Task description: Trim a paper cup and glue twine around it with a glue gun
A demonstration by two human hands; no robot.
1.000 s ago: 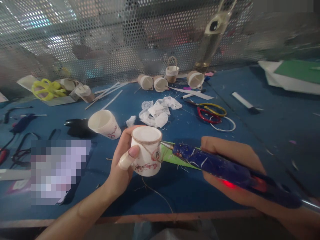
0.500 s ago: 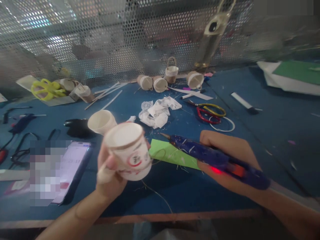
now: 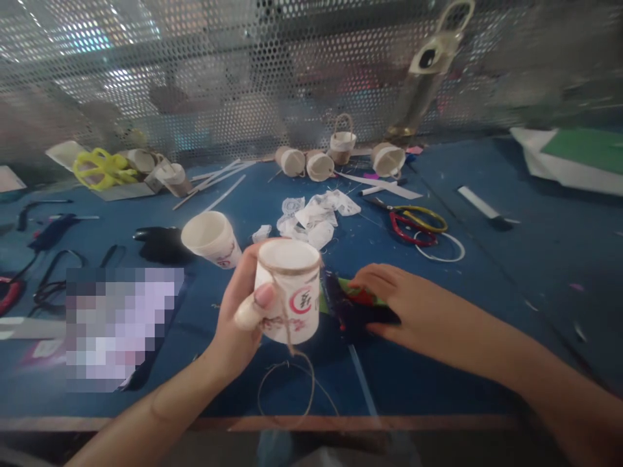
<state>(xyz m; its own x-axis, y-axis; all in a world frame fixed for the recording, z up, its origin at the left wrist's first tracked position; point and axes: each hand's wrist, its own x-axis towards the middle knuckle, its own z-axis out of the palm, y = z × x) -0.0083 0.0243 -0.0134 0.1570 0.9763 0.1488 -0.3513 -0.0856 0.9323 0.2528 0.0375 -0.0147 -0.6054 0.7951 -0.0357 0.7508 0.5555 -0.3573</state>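
My left hand (image 3: 243, 311) is wrapped round a white paper cup (image 3: 298, 305) printed in red and black, its thumb across the side. Brown twine (image 3: 289, 268) circles the cup just under the rim, and a loose end runs down the side and loops below. Low over the table, my right hand (image 3: 389, 295) has its fingers and thumb about a dark blue glue gun (image 3: 338, 298), loosely by the look of it. A clear glue stick (image 3: 363, 376) extends from the gun toward the front edge. Green paper (image 3: 324, 301) lies partly hidden beneath the gun.
A second paper cup (image 3: 211, 237) stands behind my left hand. Crumpled white paper (image 3: 311, 217), scissors (image 3: 413, 224) and several twine-wrapped cups (image 3: 320, 166) lie farther back. At left are a blurred-out phone (image 3: 131, 324), cables and a box (image 3: 129, 189) with yellow scissors.
The glue gun has gone down and left toward the table, turning so its back end faces me. My left hand has moved the cup right and turned it, bringing the twine into view.
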